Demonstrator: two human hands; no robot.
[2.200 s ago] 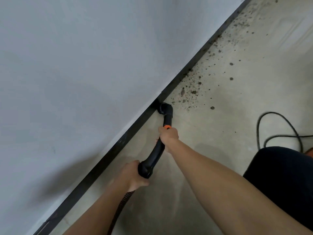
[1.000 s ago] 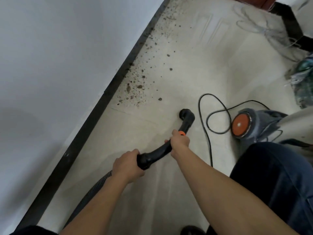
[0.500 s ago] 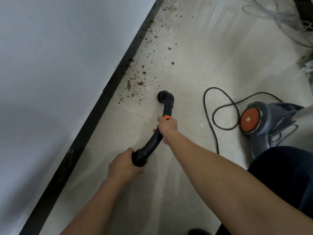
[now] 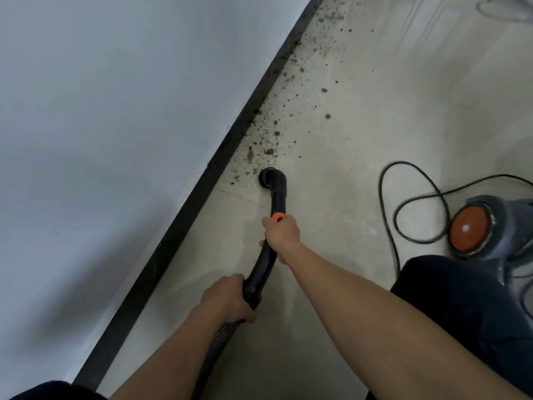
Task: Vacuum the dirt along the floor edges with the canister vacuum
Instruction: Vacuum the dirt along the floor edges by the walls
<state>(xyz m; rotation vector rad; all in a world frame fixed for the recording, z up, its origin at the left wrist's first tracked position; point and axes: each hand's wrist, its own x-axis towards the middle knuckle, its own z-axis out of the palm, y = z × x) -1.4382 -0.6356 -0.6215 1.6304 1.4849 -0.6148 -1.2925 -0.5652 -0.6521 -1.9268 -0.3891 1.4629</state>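
The nozzle (image 4: 270,180), out mid-floor a second ago, is back at the near end of the dirt (image 4: 268,134) by the skirting (image 4: 202,183). Right hand (image 4: 281,233) grips the wand (image 4: 278,201) at its orange ring, left hand (image 4: 227,298) its hose end. Most dirt remains ahead.

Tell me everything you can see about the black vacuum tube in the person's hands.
The vacuum tube is glossy black, seemingly plastic, curved, with an orange ring and an elbowed round nozzle at its far end, down at the floor by the dirt near the baseboard. The right hand grips it below the ring; the left hand grips its near end, where a ribbed hose joins.
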